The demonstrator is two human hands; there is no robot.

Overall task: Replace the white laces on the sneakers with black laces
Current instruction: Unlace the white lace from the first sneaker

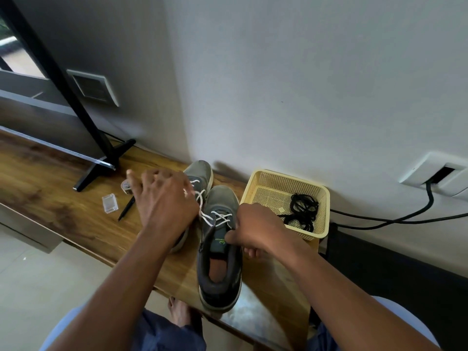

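Note:
Two grey sneakers stand on a wooden shelf (50,193). The near sneaker (219,272) points away from me, and its white lace (219,216) is threaded only through the lower eyelets. My right hand (255,230) grips its upper edge beside the tongue with curled fingers. The far sneaker (202,172) is partly hidden by my left hand (162,198), which hovers over it with the outer fingers spread. A loose white strand runs up to that hand's thumb side, where it looks pinched. Black laces (304,207) lie bundled in a yellow mesh basket (260,174) to the right.
On the shelf to the left lie a small clear plastic box (110,203), a black pen-like tool (126,209) and a small roll (125,184). A black TV stand foot (101,168) is further left. Black cables (379,219) run from a wall socket (430,173) on the right.

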